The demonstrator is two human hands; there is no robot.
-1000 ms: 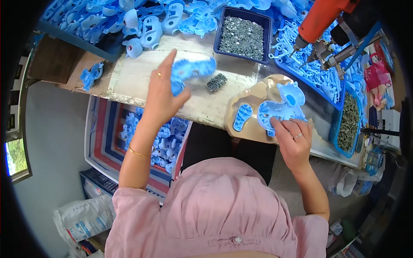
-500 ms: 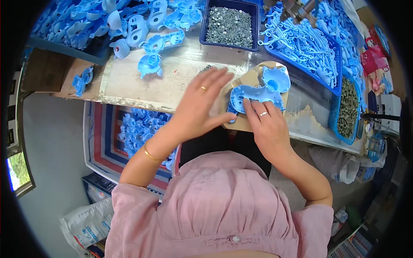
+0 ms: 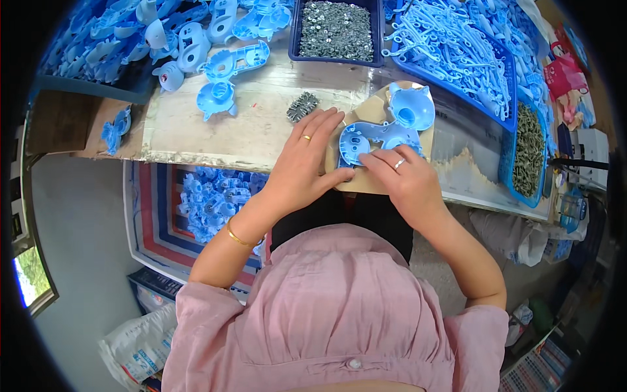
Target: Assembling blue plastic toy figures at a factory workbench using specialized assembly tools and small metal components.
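Observation:
A blue plastic shell point(image 3: 372, 132), two rounded cups joined by a narrower neck, lies hollow side up on a tan board point(image 3: 423, 140) at the bench's front edge. My left hand point(image 3: 300, 160) rests along the board's left side, its fingers stretched out and its thumb reaching to the shell's lower left corner. My right hand point(image 3: 408, 183) bends over the shell's near edge with the fingers bunched and the tips down at the rim. Whatever lies under those fingertips is hidden. Just beyond my left fingertips sits a small heap of metal pieces point(image 3: 302, 106).
Loose blue shells point(image 3: 222, 62) and a piled bin point(image 3: 121, 91) stand at the left. A dark tray of small metal parts point(image 3: 336, 32) is at the back. Right are a basket of blue rods point(image 3: 450, 55) and a basket of screws point(image 3: 528, 150). Below the bench, a striped container point(image 3: 147, 222) holds blue parts.
The view has shifted slightly. My left hand has come down and away from the metal heap, which now shows fully. The fingers of my right hand have drawn closer together at the shell's near edge.

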